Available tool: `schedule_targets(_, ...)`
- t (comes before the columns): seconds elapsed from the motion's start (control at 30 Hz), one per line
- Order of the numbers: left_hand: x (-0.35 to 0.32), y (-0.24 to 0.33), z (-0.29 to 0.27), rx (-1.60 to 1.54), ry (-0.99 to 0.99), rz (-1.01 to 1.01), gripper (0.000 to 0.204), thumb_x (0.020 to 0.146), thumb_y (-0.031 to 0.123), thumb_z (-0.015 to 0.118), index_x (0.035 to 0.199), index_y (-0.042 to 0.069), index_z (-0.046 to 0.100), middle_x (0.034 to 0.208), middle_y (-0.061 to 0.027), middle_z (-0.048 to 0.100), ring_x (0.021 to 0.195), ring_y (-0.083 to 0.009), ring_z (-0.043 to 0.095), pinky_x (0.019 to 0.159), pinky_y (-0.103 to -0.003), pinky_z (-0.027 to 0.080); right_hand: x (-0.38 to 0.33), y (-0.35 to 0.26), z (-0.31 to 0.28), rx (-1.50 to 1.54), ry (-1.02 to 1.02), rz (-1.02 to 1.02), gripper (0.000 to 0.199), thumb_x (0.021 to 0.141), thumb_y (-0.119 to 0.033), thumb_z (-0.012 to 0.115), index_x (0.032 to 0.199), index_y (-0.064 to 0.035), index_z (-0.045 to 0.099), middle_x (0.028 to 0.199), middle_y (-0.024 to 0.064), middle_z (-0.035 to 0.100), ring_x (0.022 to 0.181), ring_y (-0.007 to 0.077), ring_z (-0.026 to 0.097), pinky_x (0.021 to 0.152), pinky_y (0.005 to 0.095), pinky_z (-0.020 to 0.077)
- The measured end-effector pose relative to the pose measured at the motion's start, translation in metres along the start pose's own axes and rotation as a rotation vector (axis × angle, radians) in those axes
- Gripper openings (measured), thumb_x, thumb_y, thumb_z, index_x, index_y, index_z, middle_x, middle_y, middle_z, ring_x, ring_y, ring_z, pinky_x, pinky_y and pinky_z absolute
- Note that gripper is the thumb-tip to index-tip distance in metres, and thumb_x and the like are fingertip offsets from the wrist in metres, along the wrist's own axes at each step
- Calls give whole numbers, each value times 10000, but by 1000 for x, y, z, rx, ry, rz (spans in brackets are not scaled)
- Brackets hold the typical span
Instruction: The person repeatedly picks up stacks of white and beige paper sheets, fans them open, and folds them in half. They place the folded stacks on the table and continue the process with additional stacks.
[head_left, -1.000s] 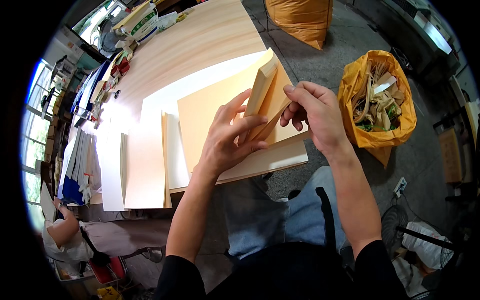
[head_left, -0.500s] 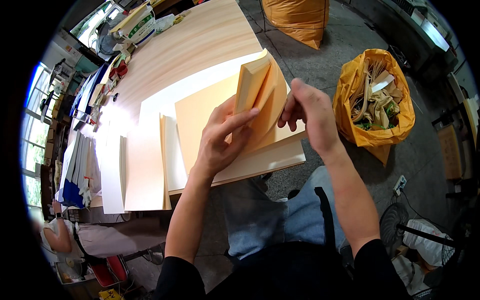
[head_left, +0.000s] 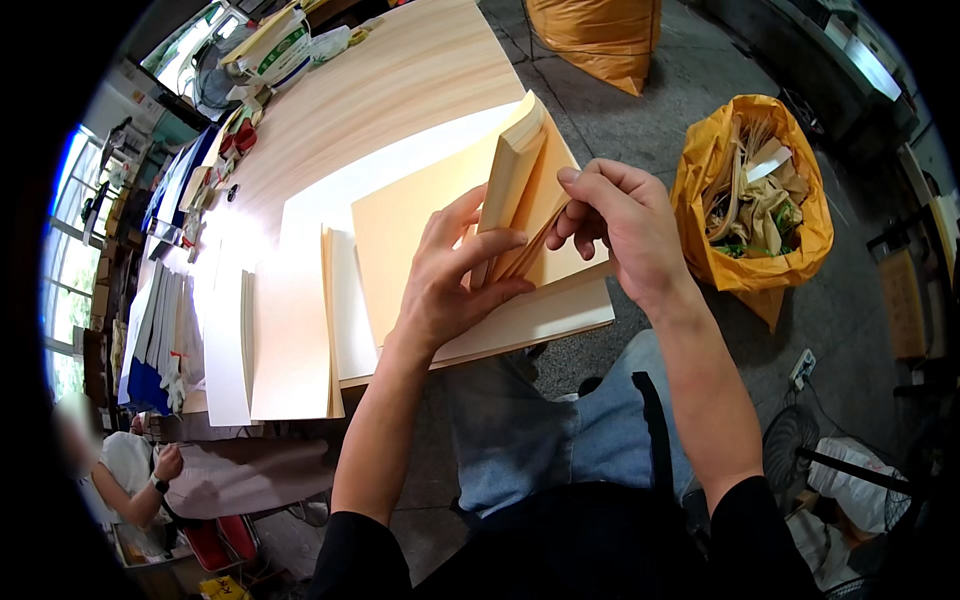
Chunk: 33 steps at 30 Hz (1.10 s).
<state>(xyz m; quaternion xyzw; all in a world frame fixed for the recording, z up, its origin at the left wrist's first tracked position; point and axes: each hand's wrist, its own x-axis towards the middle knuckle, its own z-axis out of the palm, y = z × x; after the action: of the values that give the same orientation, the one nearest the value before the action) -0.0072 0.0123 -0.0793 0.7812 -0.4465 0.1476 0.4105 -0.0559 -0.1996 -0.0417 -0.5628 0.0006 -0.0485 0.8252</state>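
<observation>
A thick stack of cream paper point(head_left: 513, 160) stands bent upright above the table, its sheets parted into thin layers on the right. My left hand point(head_left: 450, 265) grips its lower part, thumb on the near side and fingers around the left. At the right edge of the stack, my right hand point(head_left: 630, 230) has its fingers curled and pinches the fanned sheet edges between thumb and fingers. Under both hands lies a flat cream sheet point(head_left: 395, 225) on top of larger white sheets point(head_left: 315, 205). How many layers the right fingers hold is hidden.
A narrower cream stack point(head_left: 290, 350) and a white stack point(head_left: 226, 350) lie left on the wooden table point(head_left: 420, 70). An orange sack of paper scraps point(head_left: 690, 220) stands on the floor at right. Another person point(head_left: 130, 475) is at lower left; a black fan point(head_left: 790, 440) stands lower right.
My right hand has moved in to the stack's edge, its fingers closing on the sheets. The stack's right side has parted into layers. The other person's arm has shifted.
</observation>
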Motion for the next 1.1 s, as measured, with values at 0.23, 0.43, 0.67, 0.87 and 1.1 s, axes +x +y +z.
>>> schedule_targets(0.23, 2, 2, -1, -84, 0, -50, 525, 631, 49, 892, 1108, 174, 713, 1343, -140, 545, 1210, -335, 578, 965, -435, 543, 2, 3, -6, -34, -5, -19, 270, 975, -223, 617, 742, -86, 604, 644, 16, 623, 586, 127, 665, 467, 204, 422)
schedule_targets(0.43, 3, 4, -3, -80, -6, -55, 497, 647, 44, 885, 1100, 163, 721, 1334, -142, 552, 1209, -331, 583, 971, -437, 545, -1, 1, -4, -36, -9, -3, 274, 969, -235, 618, 749, -74, 602, 664, 27, 641, 602, 116, 659, 501, 212, 430)
schedule_targets(0.67, 3, 2, -4, -71, -12, -70, 478, 663, 42, 872, 1101, 165, 724, 1310, -144, 582, 1221, -325, 576, 988, -431, 530, -3, 5, -12, -126, -4, -45, 371, 996, -358, 590, 756, -77, 601, 657, 28, 620, 603, 117, 658, 488, 201, 432)
schedule_targets(0.87, 3, 2, -4, -57, -8, -54, 503, 697, 0, 830, 1149, 191, 721, 1336, -157, 574, 1208, -324, 581, 963, -429, 530, -11, 13, -25, -121, 18, -27, 458, 990, -470, 581, 759, -75, 591, 670, 31, 621, 616, 113, 656, 509, 208, 447)
schedule_targets(1.1, 3, 5, 7, 132, 71, 104, 514, 829, -69, 633, 1237, 239, 692, 1483, -198, 442, 1133, -362, 598, 928, -443, 533, -11, 20, -26, -588, 55, -164, 381, 977, -362, 616, 766, -45, 644, 634, 26, 632, 601, 108, 646, 512, 225, 446)
